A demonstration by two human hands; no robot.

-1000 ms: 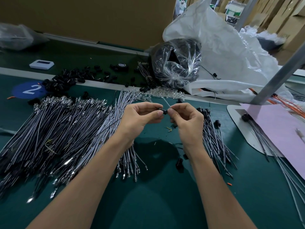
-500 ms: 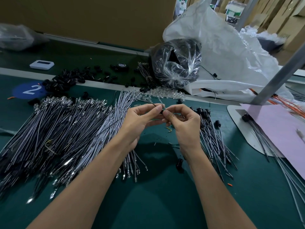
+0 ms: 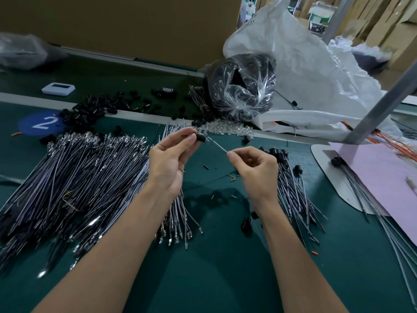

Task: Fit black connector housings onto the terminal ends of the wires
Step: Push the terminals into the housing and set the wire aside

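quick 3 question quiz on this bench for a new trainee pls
1. True or false: the left hand pinches the black connector housing.
2. The right hand pinches: A the wire, B a loose housing, C the pink sheet?
3. Fill in: the blue sticker shows the number __.
Key: 1 true; 2 A; 3 2.

Two hands [image 3: 168,163] [image 3: 259,175], one held housing [image 3: 200,137] (wires [image 3: 79,177] perhaps hundreds).

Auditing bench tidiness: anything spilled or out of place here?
Yes. Loose black housings lie scattered across the rail by the blue 2 marker, and small scraps litter the green mat.
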